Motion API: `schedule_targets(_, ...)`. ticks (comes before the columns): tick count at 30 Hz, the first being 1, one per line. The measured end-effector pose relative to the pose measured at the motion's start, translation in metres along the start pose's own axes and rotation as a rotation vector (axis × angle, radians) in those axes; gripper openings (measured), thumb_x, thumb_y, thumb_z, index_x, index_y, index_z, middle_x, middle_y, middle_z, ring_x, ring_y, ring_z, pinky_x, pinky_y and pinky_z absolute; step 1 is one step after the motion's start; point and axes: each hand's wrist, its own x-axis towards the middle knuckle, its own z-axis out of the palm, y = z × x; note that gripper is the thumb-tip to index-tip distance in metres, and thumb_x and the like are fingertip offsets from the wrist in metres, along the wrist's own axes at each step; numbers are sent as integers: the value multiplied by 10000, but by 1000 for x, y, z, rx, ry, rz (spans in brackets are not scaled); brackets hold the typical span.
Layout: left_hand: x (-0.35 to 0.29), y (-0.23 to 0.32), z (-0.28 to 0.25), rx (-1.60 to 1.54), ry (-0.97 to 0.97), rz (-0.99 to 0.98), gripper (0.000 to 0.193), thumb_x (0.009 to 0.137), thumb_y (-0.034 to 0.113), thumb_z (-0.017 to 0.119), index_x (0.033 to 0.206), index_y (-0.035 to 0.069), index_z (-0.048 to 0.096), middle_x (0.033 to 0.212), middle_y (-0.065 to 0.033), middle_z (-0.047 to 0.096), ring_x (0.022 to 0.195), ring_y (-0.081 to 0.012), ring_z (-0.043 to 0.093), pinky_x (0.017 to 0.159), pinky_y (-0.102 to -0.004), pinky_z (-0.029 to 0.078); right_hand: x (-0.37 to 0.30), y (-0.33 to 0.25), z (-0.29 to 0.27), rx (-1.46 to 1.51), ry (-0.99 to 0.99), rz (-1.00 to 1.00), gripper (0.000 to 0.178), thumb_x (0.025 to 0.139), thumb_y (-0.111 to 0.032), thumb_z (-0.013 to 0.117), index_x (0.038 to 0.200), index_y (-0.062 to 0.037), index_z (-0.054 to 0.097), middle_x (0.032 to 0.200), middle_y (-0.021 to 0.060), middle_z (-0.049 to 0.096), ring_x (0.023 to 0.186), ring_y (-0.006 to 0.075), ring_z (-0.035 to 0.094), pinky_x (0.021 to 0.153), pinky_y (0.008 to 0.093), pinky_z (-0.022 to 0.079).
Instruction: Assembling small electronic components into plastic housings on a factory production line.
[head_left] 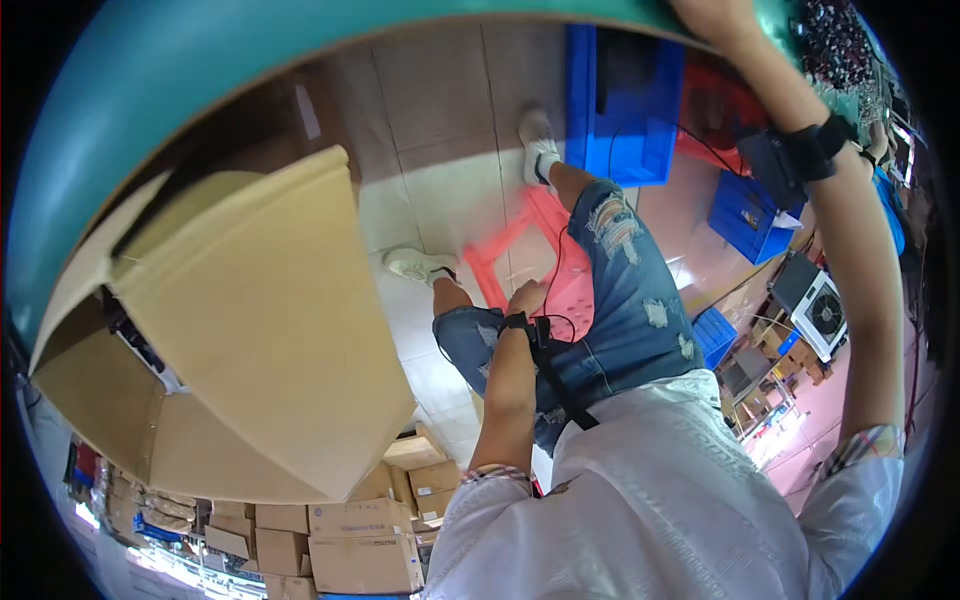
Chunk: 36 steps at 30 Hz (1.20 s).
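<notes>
My left hand (528, 297) is at the edge of a pink plastic stool (572, 300) between my legs. Its fingers look curled round the stool's rim, partly hidden. Holes dot the stool's seat, and its legs reach toward the tiled floor. My right hand (718, 22) is stretched far forward to the edge of a green tabletop (400, 22); the picture's upper rim cuts off its fingers. Black straps with small devices sit on both wrists, and a thin black cable runs by the left one.
A large open cardboard box (260, 320) stands on my left, flaps raised. Blue plastic crates (640, 160) and a smaller blue bin (750, 218) are on the right, near a white fan unit (822, 318). Stacked cartons (365, 550) fill the lower left. A dark beaded heap (835, 40) lies on the tabletop.
</notes>
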Motion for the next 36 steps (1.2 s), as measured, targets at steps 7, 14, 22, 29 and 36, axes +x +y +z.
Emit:
schedule_targets(7,-75,88,-75,133,121,-70,841,800,730,446,1334,81,468,1300,-203,538,1213,-329,518,1014,-470,374,1,-24,-34,13,-112,163,563,784,-233,608,1299,-59,460,1404,190,402,1304,377,369,1088,435,281)
schedule_targets(14,-61,140,-149,441,240,62,675,856,520,543,1337,55,450,1190,-139,621,1159,-318,556,988,-451,410,-15,-53,-27,132,-258,219,618,806,-302,583,1383,-130,445,1493,148,312,1345,355,312,1059,462,275)
schedule_targets(22,-84,185,-197,475,342,27,644,869,493,535,1336,58,451,1208,-136,607,1168,-313,547,994,-447,404,-20,-46,-22,202,-359,249,606,800,-299,579,1370,-122,469,1473,194,336,1328,396,334,1057,477,284)
schedule_targets(29,-123,163,-232,451,379,88,613,882,467,526,1336,61,451,1226,-133,594,1176,-308,537,1000,-444,399,-11,-40,-27,99,-360,237,571,813,-324,532,1349,-133,494,1454,215,356,1310,412,350,1037,489,297)
schedule_targets(36,-135,230,-284,467,548,151,583,895,440,518,1336,64,452,1244,-130,580,1185,-304,528,1006,-441,394,-12,-60,-17,196,-402,255,610,809,-336,576,1383,-161,464,1492,155,327,1341,358,328,1060,463,271)
